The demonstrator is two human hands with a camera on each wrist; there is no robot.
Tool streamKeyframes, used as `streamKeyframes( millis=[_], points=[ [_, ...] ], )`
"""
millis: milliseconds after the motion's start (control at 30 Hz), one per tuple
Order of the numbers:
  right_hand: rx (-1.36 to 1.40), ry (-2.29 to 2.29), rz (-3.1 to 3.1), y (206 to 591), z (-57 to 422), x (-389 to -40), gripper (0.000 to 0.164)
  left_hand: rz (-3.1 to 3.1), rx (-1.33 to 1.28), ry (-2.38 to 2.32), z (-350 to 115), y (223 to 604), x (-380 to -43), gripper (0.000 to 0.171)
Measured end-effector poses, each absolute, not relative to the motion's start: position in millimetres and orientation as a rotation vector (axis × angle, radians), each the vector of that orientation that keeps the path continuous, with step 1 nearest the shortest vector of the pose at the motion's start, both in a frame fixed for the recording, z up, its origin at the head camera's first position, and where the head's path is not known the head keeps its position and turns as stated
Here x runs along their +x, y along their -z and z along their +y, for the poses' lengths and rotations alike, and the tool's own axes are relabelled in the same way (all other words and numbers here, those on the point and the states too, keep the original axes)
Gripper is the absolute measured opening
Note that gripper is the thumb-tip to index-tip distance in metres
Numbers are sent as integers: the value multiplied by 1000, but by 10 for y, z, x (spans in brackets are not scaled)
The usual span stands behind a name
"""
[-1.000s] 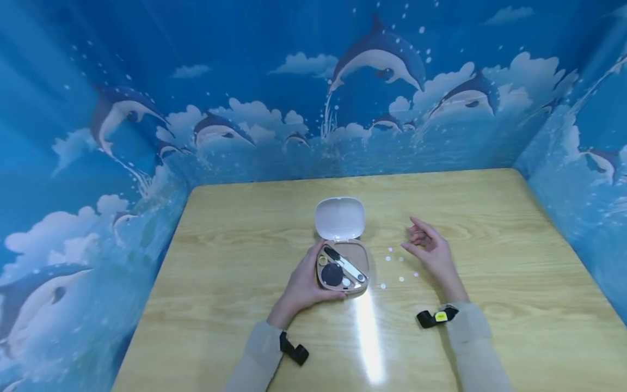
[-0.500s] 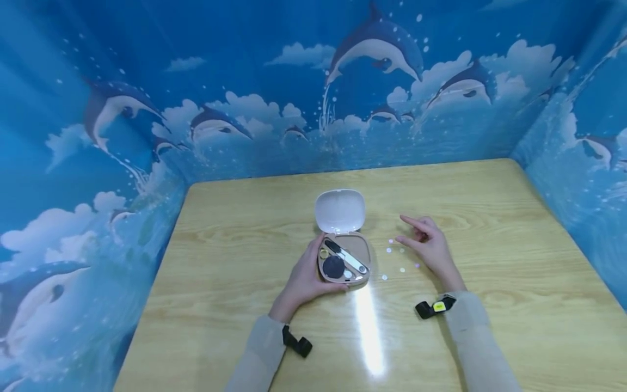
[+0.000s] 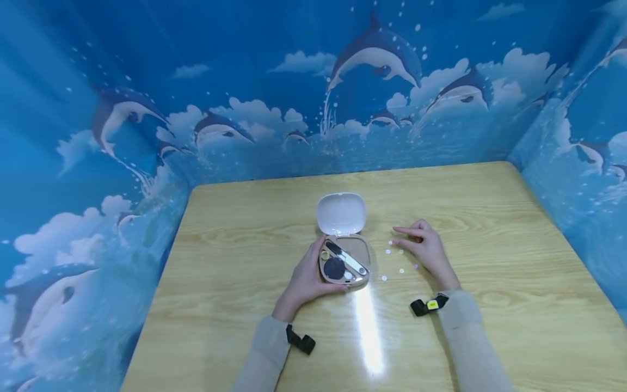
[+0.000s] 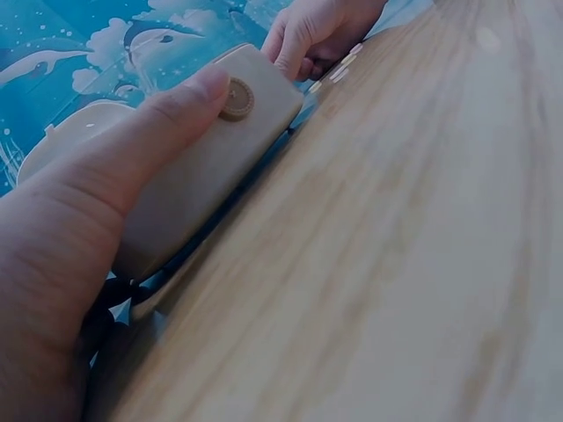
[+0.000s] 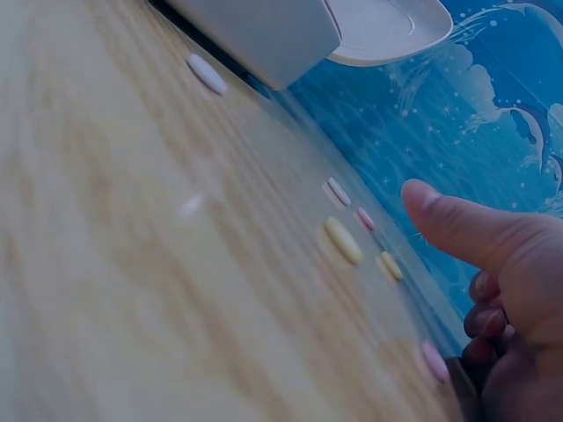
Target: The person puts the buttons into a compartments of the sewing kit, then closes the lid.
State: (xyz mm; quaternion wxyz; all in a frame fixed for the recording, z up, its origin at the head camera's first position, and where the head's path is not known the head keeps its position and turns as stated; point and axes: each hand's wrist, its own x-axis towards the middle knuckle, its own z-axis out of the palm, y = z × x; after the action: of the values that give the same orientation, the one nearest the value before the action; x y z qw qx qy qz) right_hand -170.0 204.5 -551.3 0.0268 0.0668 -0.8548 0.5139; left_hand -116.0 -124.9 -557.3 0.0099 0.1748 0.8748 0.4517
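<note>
While left fingers (image 4: 167, 123) grip the case (image 4: 207, 176), right fingers (image 5: 462, 227), slightly apart, seem empty beside small discs (image 5: 343, 242).

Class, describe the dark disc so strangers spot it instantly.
At the wooden table, the left hand grips an open case. In the head view, the case's lower left holds the dark disc, beside the slanting tool. Inside, it alone is both round and dark.

Blue dolphin-print backdrop (image 3: 294, 158) behind a wood-grain table (image 3: 235, 261).
</note>
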Motion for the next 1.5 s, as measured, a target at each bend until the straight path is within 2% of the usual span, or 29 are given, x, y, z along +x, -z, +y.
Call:
streamKeyframes(
  millis=[467,1033,1500],
  points=[
    [199,-1578,-2738,5454,1988,-1710,38,2735,542,-1386,-1238,5560,-1163,137],
    [172,-1540,-2753,5490,1950,-1692,25,2716,506,-1379,-1238,5571,-1131,138],
    [151,-1469,-2758,5508,1935,-1693,21,2717,517,-1383,-1251,5569,-1143,138]
  ],
)
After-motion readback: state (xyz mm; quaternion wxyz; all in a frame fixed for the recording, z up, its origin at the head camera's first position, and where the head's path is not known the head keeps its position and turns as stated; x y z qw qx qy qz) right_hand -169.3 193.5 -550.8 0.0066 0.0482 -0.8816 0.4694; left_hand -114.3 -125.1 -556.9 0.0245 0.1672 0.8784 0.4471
